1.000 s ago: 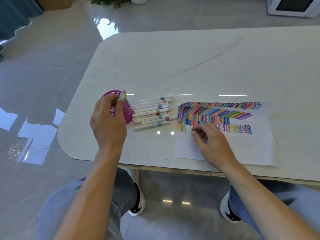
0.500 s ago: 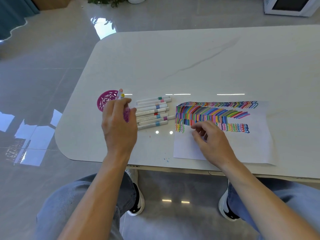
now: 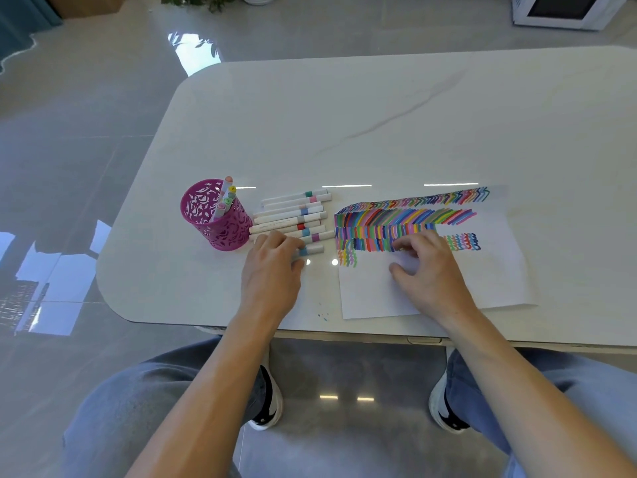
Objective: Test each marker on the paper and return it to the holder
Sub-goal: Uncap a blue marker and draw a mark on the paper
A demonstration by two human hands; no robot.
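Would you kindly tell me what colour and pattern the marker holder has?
The holder is magenta with leafy cut-outs, seen in the head view.

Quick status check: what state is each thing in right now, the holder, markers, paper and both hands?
holder: upright, several markers inside.
markers in holder: capped, leaning against the rim.
loose markers: capped, lying side by side between holder and paper.
paper: flat, upper part filled with coloured strokes.
left hand: fingers on the nearest loose marker; grip unclear.
right hand: resting on paper, holding nothing.
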